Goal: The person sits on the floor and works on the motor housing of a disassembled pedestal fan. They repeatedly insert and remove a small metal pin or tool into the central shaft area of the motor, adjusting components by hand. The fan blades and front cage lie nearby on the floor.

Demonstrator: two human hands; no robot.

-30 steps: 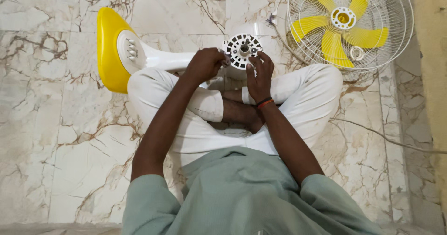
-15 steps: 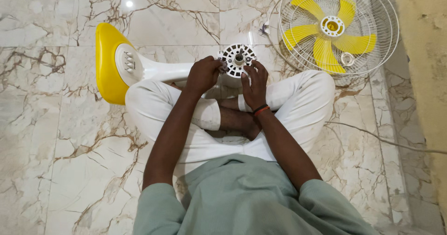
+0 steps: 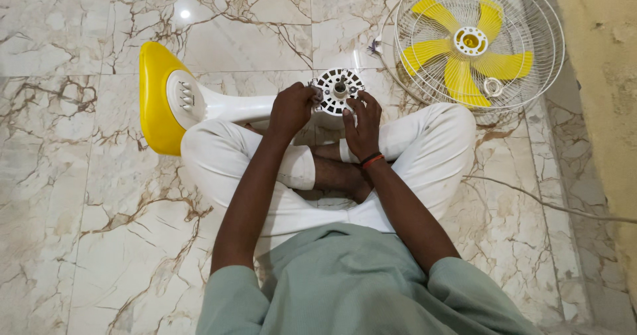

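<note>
I sit cross-legged on a marble floor with a white fan body (image 3: 239, 107) lying across my lap. Its round white motor head (image 3: 338, 88), with a slotted face and a centre shaft, points up toward me. My left hand (image 3: 292, 108) grips the left side of the motor head. My right hand (image 3: 361, 119) rests on its lower right edge, fingers on the rim; a red and black band circles that wrist. The fan's yellow base (image 3: 157, 99) lies on its side to the left.
A white wire fan guard (image 3: 531, 26) with yellow blades (image 3: 464, 60) inside lies on the floor at the upper right, next to a yellow wall (image 3: 607, 76). A thin cable (image 3: 544, 202) runs over the floor on the right.
The view has shifted slightly. Both hands stay on the motor head with small finger movements.
</note>
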